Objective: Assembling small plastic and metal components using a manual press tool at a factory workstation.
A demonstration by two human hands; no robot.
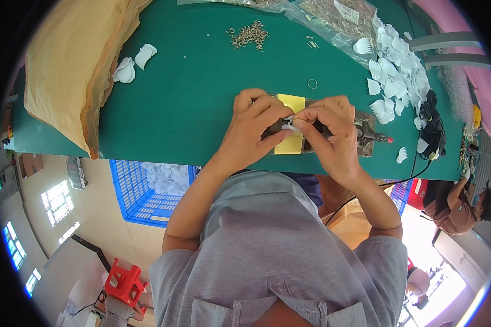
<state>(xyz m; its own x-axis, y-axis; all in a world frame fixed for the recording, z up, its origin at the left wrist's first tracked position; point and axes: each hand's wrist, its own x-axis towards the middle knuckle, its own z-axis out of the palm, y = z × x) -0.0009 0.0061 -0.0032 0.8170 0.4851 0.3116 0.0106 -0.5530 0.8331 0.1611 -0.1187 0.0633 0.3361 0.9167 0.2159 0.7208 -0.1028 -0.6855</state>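
Above a metal fixture (364,120) at the table's near edge, my left hand (255,126) and my right hand (331,129) meet. Their thumbs and fingertips pinch a small white plastic piece (292,127) with a dark part on it; the fingers cover most of it. Under the hands a yellow sheet (289,146) lies across the fixture. A lever with a red tip (389,140) sticks out at the fixture's right end. Just beyond the right hand, a thin metal ring (312,84) rests on the green table (191,103).
White comb-shaped plastic pieces (390,76) are heaped at the right, beside a black cable bundle (432,122). Small metal parts (249,36) form a pile at the back. A brown paper sack (65,71) stands left, near white pieces (125,71). A blue crate (142,210) sits below the edge.
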